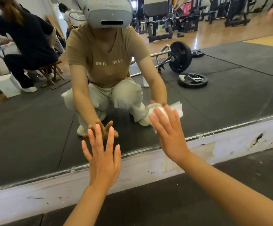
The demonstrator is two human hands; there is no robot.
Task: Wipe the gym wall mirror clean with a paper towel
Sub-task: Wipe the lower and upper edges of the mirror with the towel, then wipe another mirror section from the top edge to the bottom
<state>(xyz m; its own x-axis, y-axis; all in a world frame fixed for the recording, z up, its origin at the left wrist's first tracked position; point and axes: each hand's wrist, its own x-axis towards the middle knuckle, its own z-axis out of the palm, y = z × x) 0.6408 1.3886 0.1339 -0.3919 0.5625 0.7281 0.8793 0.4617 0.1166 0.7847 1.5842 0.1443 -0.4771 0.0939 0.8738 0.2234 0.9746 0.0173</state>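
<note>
While the right hand point(168, 131) presses the crumpled white paper towel point(175, 107) flat-fingered against the lower gym wall mirror point(230, 88), the left hand point(102, 154), fingers spread and empty, braces the glass for balance.

One view only — a wide-angle camera worn on the person's head, facing forward and down, close to the lower edge of the wall mirror point(230, 95). Straight lines bow toward the frame's edges. Both forearms reach in from the bottom edge, the left hand point(102, 154) and right hand point(170, 132) near the lens. The glass shows the crouching wearer head-on — headset point(108, 12) at the top edge.
</note>
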